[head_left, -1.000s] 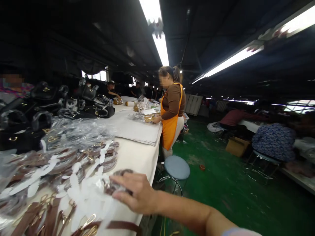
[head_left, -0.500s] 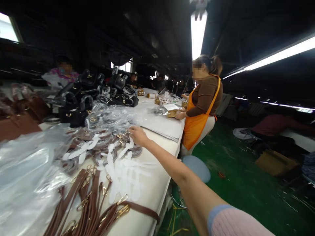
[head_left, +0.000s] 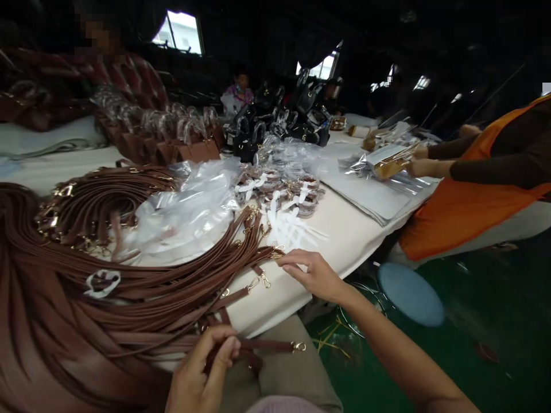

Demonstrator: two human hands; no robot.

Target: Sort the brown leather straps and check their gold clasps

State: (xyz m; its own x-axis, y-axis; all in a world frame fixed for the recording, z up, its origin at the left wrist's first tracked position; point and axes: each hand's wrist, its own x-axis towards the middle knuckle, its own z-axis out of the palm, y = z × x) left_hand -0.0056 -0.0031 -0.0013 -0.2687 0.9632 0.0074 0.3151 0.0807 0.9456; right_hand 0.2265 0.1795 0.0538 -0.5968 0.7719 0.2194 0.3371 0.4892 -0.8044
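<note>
Your right hand [head_left: 316,274] pulling back to clips [head_left: 258,281], fingers loose; left hand [head_left: 202,367] pinching strap [head_left: 267,346]; tug risking tangling pile.

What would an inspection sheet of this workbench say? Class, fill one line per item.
Surface: white table, crowded.
Job's things: brown straps fanned out, gold clips at the ends.
Clutter: clear plastic bags, white cut-outs, black handbags.
Grippers: left hand pinches one strap; right hand rests open by the clip ends.
Cables: nothing seen.
Surroundings: person in orange apron, blue stool, green floor.
</note>
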